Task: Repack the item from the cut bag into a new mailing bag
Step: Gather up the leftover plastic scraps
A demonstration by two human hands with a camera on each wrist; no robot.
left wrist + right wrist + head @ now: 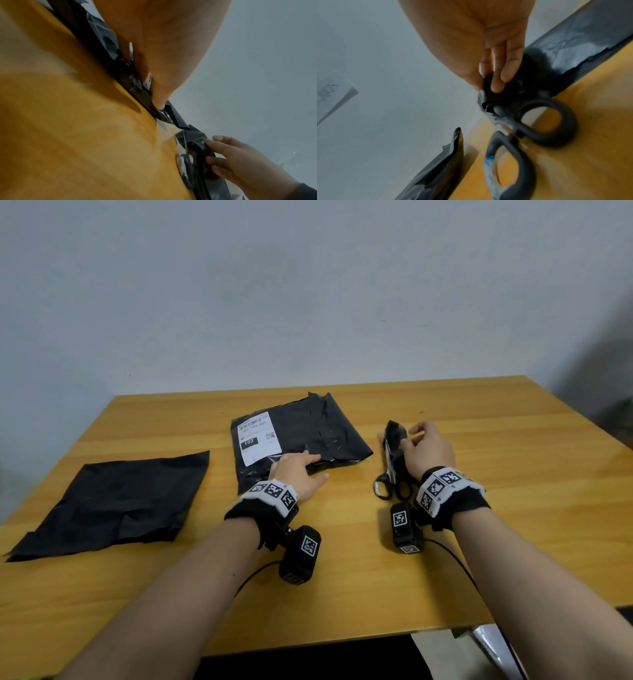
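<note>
A filled black mailing bag (308,436) with a white label lies at the table's centre. My left hand (301,470) rests on its near edge with fingers (159,97) straight, pressing the plastic down. To its right, my right hand (428,446) pinches a crumpled black plastic strip (395,443) between thumb and fingers (498,81), just above the black-handled scissors (390,489) lying on the table. The strip (489,94) hangs over the scissors' handles (547,121). A flat, empty black mailing bag (113,501) lies at the left. The bag's contents are hidden.
The wooden table (513,474) ends at a near edge by my forearms and meets a pale wall at the back. Bare wood lies to the right of the scissors and in front of both bags. Cables run from the wrist cameras.
</note>
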